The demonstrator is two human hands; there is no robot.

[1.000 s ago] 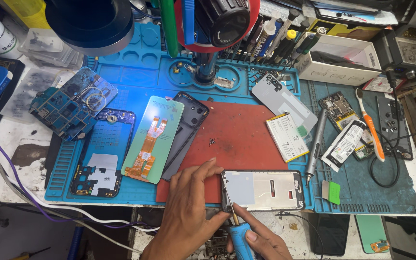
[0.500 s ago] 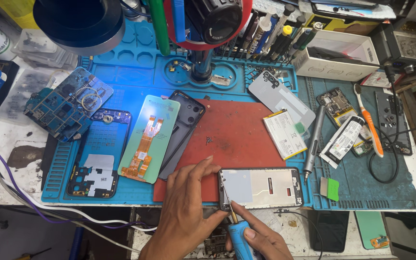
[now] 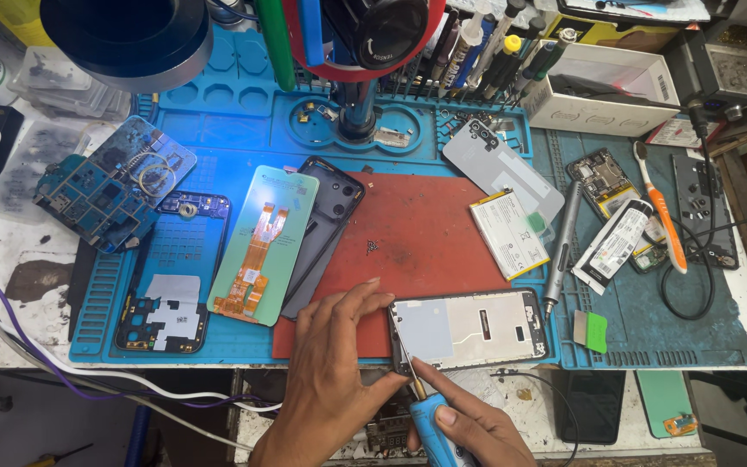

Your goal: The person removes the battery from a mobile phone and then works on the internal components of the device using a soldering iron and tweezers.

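- Down at the near edge of the bench, in the head view, a silver-and-black phone middle frame (image 3: 470,330) lies flat, half on the red rubber work mat (image 3: 425,233) and half on the blue silicone repair mat (image 3: 218,130), its left short end towards both hands.
- The left hand (image 3: 330,380) rests on the red mat with fingers spread wide, their tips pressing the frame's left end to pin it; it grips nothing.
- The right hand (image 3: 469,428) is closed around a blue-handled screwdriver (image 3: 430,428), whose thin metal tip meets the frame's lower left corner.
- Judging by its look, the frame is light, thin and stiff but easily bent or scratched; it is best held by its long outer edges, keeping off the pale inner plate.
- Around it lie a mint-green display panel with an orange flex cable (image 3: 263,244), a dark phone back cover (image 3: 326,229), a white-labelled flat battery (image 3: 509,233), a grey pen-shaped tool (image 3: 559,251) and an orange-and-white toothbrush (image 3: 659,207).
- Several things are hard to read: the screwdriver's handle runs off the bottom edge, the tip's exact contact point is too small to make out, and a dark microscope ring (image 3: 131,39) blocks the top of the bench.
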